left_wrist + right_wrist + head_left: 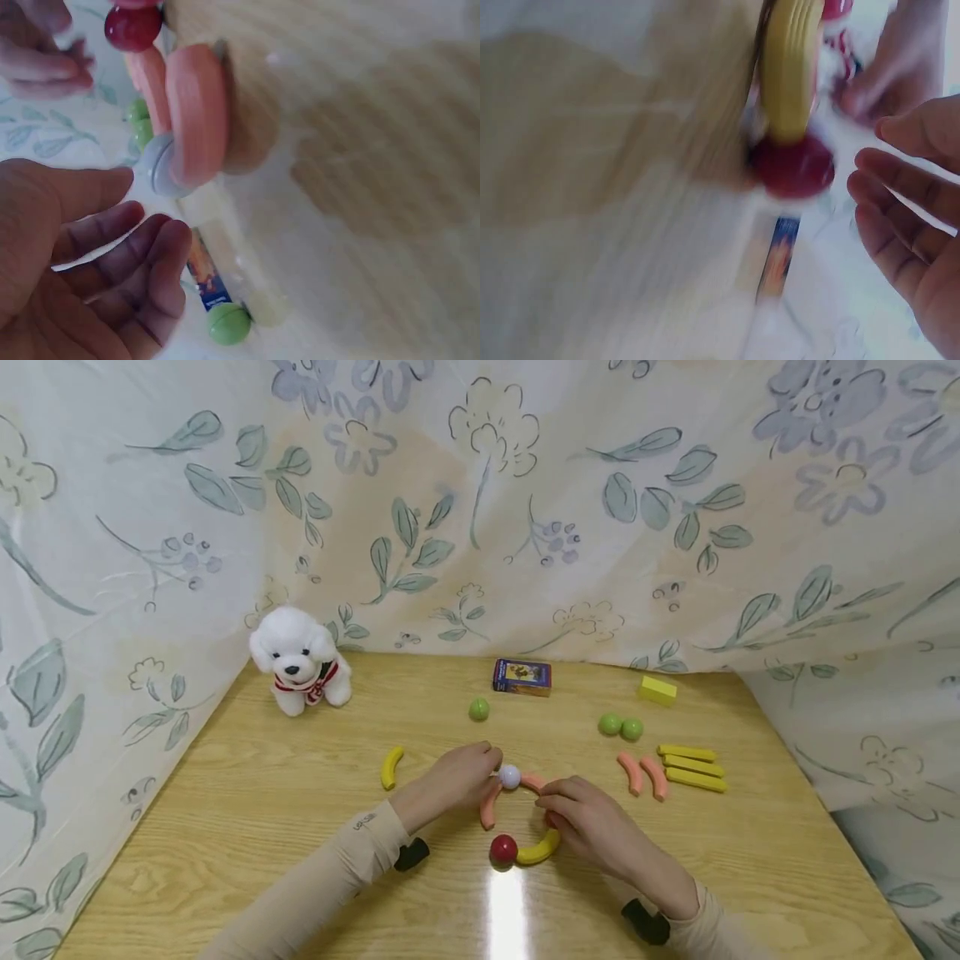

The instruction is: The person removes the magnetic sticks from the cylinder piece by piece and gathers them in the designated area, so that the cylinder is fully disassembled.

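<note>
In the head view, a ring-like chain of toy pieces lies on the table. It has a white ball [509, 777], two curved pink sticks [488, 810], a red ball [503, 850] and a curved yellow stick [538, 850]. My left hand [471, 772] is beside the white ball; its wrist view shows loosely bent fingers [169, 255] with nothing between them. At the chain's right side is my right hand [588, 818], partly covering a second red ball [793, 166]. The right wrist view shows its fingers apart from that ball, holding nothing.
A loose curved yellow stick [391, 767] lies left. Beyond are a green ball [479, 709], a card box [522, 677] and a plush dog [300, 662]. To the right are two green balls [632, 728], curved pink sticks [654, 777], straight yellow sticks [693, 766] and a yellow block [657, 691].
</note>
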`<state>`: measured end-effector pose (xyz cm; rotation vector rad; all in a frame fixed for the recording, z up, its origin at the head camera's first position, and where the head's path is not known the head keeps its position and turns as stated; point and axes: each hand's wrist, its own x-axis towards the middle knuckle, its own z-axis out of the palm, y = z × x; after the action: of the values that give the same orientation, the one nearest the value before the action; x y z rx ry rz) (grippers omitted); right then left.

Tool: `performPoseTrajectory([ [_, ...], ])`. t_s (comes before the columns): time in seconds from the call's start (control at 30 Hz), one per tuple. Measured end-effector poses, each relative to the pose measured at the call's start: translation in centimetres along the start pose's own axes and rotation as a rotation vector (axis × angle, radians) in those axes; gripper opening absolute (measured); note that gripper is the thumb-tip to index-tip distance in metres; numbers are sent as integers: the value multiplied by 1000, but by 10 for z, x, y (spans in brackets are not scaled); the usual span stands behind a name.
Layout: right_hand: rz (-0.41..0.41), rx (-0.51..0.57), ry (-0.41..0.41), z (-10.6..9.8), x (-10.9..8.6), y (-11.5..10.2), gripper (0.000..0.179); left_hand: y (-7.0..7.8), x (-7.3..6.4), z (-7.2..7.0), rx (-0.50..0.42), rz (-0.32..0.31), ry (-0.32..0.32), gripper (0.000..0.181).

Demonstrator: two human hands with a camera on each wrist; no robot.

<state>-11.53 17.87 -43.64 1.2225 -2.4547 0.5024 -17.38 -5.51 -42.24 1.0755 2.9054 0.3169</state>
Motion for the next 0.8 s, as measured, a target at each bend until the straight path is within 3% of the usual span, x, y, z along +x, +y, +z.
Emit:
performPoseTrajectory([
  [0.07, 17, -14, -27, -3, 0, 9, 24, -1, -5, 0, -58, -83, -50, 23],
  [0.13, 14, -12, -87, -3, 0, 15, 24, -1, -9, 0, -102, -123, -115, 33],
  [0.27, 8, 0, -180, 0, 0, 18, 18, -3, -11, 2, -129, -133, -210, 37],
  [0.33, 10, -12, -175, 0, -2, 16, 14, -4, -7, 2, -114, -135, -202, 33],
  [0.53, 11, 20, -124, -3, -11, 4, 8, -5, 10, 3, -47, -137, -73, 28],
  [0.67, -7, 46, -89, -1, -12, -1, 10, -4, 17, 7, -21, -102, -58, 32],
  [0.8, 59, -31, -3, 6, -4, 5, 22, -1, 21, 10, 31, -40, -42, 25],
])
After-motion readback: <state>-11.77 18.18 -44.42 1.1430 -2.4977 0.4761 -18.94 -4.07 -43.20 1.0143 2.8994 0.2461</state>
